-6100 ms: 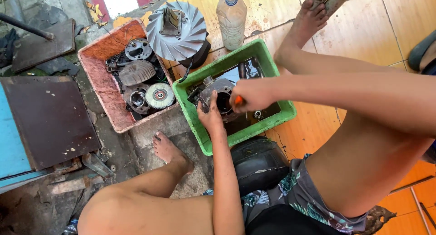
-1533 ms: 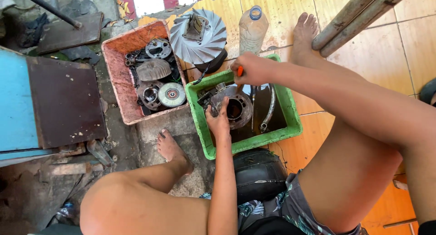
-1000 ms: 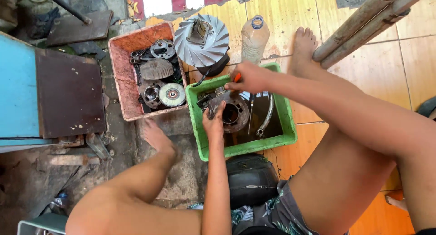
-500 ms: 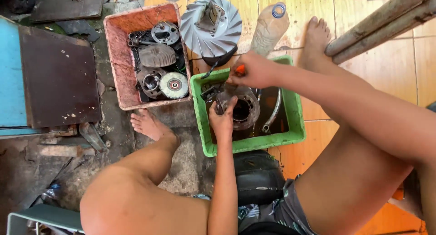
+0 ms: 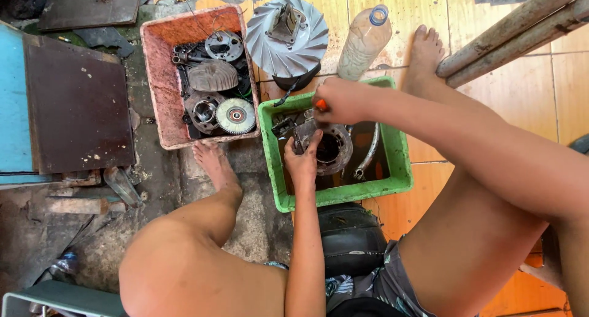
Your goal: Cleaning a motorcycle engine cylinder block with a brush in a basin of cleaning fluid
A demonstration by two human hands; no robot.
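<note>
Landmark: green tub [image 5: 270,164], on the floor between the person's legs; all places below are read from it.
Left hand [image 5: 303,160]: over the near-left part of the tub, fingers closed on the rim of the round metal engine part [image 5: 328,146], steadying it.
Right hand [image 5: 339,100]: over the tub's far edge, fist closed round an orange-handled tool [image 5: 321,104]; the working end is hidden behind the hand.
Change: against half a second ago, the right hand sits slightly lower and nearer the part; the left hand keeps the same hold; the left foot [image 5: 213,164] has drawn in closer to the tub's left side.
Meaning: judged to be continued work on the part, not a new step.
Green tub, contents: dark oily liquid, the engine part standing in it, a curved metal tube [image 5: 367,150] along the right side.
Red tub [image 5: 161,84], left of the green tub and further off: a toothed wheel [image 5: 235,115], ribbed cover, other round metal parts.
Beyond the green tub: finned metal fan wheel [image 5: 287,37]; to its right a plastic bottle [image 5: 363,42].
</note>
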